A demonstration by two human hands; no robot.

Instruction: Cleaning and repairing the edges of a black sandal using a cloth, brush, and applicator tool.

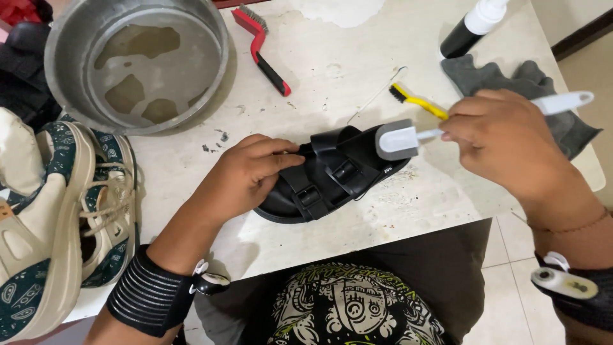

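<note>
Head view.

- Black sandal: two buckled straps, lay on the white desk near its front edge, toe end toward the right.
- Left hand: palm down, wrist bent, fingers curled over the heel end of the sandal and gripping it; forearm came up from the lower left, black ribbed wristband on it.
- Right hand: closed round the white handle of a grey-headed brush, the handle end sticking out past the knuckles to the right; the brush head rested on the toe end of the sandal. Forearm entered from the lower right.
- Yellow-handled small brush: on the desk just behind the sandal, partly hidden by the right hand.
- Red-and-black brush: far side of the desk, beside the metal basin, which held shallow water.
- Grey cloth: behind the right hand.
- Black bottle with white cap: far right corner.
- Patterned sneakers: at the desk's left edge.
</note>
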